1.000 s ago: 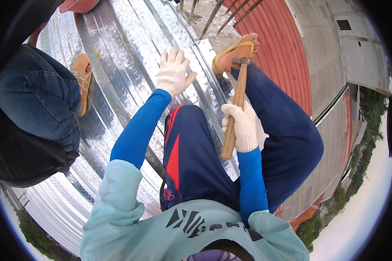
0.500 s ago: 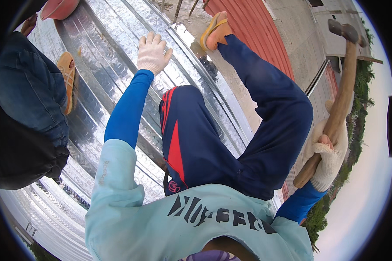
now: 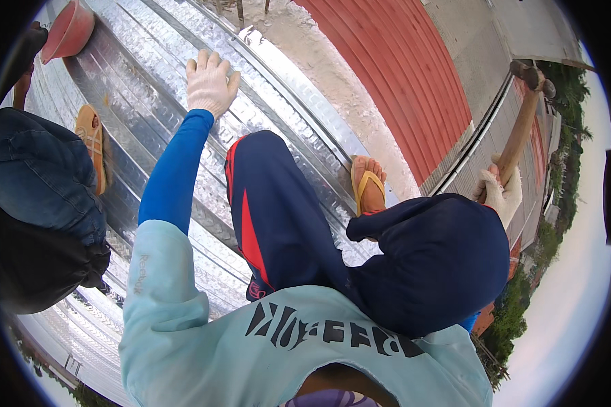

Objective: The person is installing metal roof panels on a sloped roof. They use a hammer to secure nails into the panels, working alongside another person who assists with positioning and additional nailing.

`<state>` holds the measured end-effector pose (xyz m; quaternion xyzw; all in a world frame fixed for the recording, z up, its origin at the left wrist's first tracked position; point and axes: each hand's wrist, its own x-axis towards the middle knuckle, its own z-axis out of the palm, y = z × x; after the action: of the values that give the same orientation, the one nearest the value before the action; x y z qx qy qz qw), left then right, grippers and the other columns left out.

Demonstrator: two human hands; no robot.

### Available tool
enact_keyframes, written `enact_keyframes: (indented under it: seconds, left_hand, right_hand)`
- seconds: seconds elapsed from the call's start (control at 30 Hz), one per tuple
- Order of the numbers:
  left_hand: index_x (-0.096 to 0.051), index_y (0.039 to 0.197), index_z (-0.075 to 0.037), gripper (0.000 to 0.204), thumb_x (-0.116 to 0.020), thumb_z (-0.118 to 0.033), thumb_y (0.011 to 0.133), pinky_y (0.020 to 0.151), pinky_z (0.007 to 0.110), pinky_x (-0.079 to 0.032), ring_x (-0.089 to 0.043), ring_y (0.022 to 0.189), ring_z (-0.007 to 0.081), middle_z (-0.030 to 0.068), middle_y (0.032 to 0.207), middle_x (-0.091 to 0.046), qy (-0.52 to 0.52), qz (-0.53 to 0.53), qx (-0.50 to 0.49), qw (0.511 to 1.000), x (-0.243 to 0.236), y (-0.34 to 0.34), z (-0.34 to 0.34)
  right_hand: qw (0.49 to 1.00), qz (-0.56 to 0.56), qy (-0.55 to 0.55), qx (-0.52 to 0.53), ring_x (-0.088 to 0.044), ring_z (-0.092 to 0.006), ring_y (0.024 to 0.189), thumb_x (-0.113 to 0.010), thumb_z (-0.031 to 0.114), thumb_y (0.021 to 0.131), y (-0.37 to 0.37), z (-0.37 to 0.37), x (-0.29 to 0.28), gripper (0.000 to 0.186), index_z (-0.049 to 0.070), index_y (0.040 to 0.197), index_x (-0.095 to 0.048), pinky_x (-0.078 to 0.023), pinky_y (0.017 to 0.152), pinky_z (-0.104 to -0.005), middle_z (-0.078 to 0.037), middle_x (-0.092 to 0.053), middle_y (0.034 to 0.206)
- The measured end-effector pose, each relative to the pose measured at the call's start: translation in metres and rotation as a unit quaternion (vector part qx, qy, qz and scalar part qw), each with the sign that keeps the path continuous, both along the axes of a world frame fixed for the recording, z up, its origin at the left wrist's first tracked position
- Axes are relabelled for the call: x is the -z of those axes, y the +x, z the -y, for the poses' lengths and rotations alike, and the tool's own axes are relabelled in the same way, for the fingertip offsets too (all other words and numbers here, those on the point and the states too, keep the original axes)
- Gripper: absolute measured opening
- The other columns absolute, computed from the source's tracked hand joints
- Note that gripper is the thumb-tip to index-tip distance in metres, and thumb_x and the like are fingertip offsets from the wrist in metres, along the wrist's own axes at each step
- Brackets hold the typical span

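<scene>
My left hand (image 3: 212, 83), in a white knit glove, rests palm down with fingers spread on the shiny ribbed metal sheets (image 3: 136, 88). My right hand (image 3: 502, 195), gloved too, is closed round the wooden handle of a hammer (image 3: 521, 129). The hammer is held up in the air off to the right, its dark head at the far end. My raised right knee hides that forearm and the lower end of the handle. Both of my sleeves are blue below the pale green shirt.
At the left is another person's jeans-clad leg (image 3: 47, 169) with a tan sandal (image 3: 90, 146). A reddish bucket (image 3: 71, 30) stands at the far left. My flip-flopped foot (image 3: 370, 186) is near the sheets' edge; past it lie a sandy strip (image 3: 332, 68) and red roofing (image 3: 394, 74).
My right foot has come back from beyond the edge onto the metal, and that knee now rises in front of my right arm. The hammer is still in my right hand; the view has shifted.
</scene>
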<state>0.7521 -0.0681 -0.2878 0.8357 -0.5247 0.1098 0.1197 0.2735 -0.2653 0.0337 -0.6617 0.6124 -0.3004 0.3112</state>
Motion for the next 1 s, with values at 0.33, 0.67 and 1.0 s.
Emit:
enact_keyframes:
  seconds: [0.33,0.67,1.0]
  left_hand:
    - [-0.077,0.132,-0.01,0.042,-0.067,-0.042,0.107,0.125,0.065,-0.035,-0.052,0.147,0.0392,0.0179,0.143,-0.068,0.095,-0.018,0.003,0.995,-0.01,-0.003,0.01]
    - [-0.053,0.166,-0.024,0.052,-0.053,-0.038,0.116,0.137,0.069,-0.026,-0.048,0.157,0.0346,0.0131,0.167,-0.054,0.25,0.025,0.112,0.961,-0.018,0.003,0.019]
    - [-0.059,0.165,-0.029,0.063,-0.062,-0.059,0.11,0.131,0.076,-0.027,-0.054,0.15,0.0332,0.0114,0.159,-0.061,0.233,0.046,-0.062,0.969,-0.01,-0.038,0.035]
  right_hand:
    - [0.951,-0.153,0.147,-0.225,-0.067,-0.0209,0.079,-0.091,0.014,0.09,0.01,0.017,0.212,0.033,-0.001,0.112,-0.072,-0.056,0.076,-0.0386,-0.013,-0.071,0.089]
    - [0.896,0.005,0.266,-0.355,-0.074,-0.0184,0.096,-0.091,0.017,0.097,0.153,0.053,0.285,0.051,0.0,0.138,-0.066,-0.058,0.084,-0.0351,-0.011,-0.075,0.102]
    - [0.891,-0.021,0.062,-0.448,-0.075,-0.0202,0.081,-0.089,0.026,0.101,0.209,0.073,0.293,0.038,-0.002,0.12,-0.071,-0.059,0.074,-0.0388,-0.016,-0.075,0.091]
